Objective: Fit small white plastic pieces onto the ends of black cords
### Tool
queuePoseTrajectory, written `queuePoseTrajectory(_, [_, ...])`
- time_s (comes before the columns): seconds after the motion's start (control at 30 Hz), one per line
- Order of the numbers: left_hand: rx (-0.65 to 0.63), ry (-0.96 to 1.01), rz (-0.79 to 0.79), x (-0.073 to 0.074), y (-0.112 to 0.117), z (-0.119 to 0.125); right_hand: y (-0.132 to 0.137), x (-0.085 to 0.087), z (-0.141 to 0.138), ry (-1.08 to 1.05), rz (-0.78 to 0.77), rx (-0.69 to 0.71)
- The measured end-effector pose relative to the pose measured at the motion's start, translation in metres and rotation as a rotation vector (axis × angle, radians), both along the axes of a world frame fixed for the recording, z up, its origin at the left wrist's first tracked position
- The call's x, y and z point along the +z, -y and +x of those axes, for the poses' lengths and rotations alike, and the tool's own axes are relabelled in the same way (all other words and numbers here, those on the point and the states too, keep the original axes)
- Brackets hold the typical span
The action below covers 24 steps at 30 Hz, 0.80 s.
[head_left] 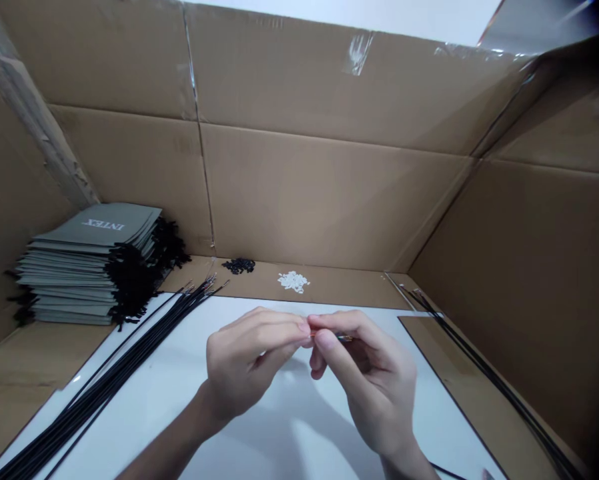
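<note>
My left hand (249,363) and my right hand (367,380) meet over the white table (289,433), fingertips pinched together. Between them shows the tip of a thin black cord (343,338) with an orange-brown end; the right hand pinches it, and a stretch of black cord trails out below my right wrist. The left fingertips press against that same end, and whether they hold a small piece there is hidden. A bundle of long black cords (114,377) lies to the left of my hands.
A stack of grey INTEX bags (87,267) with black drawstrings sits at the left. A small pile of black pieces (238,265) and one of white pieces (293,281) lie at the back. Several black cords (484,373) run along the right. Cardboard walls (329,193) enclose the table.
</note>
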<state>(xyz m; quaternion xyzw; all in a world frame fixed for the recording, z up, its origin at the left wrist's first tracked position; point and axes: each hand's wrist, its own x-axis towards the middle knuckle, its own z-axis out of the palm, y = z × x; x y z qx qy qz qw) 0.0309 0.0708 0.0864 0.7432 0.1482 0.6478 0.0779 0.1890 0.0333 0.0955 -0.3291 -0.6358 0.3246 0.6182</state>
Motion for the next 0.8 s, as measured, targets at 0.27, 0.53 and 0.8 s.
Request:
queuePoseTrajectory(0.27, [0.048, -0.014, -0.019, -0.007, -0.002, -0.008, -0.002, 0.006, 0.007, 0.136, -0.158, 0.062])
queuePoseTrajectory(0.53, [-0.2, -0.142, -0.902, 0.019, 0.01, -0.018, -0.005, 0.004, 0.005, 0.248, 0.032, -0.081])
queuePoseTrajectory(0.8, [-0.268, -0.087, -0.995, 0.02, 0.011, -0.021, -0.005, 0.005, 0.006, 0.326, 0.14, -0.113])
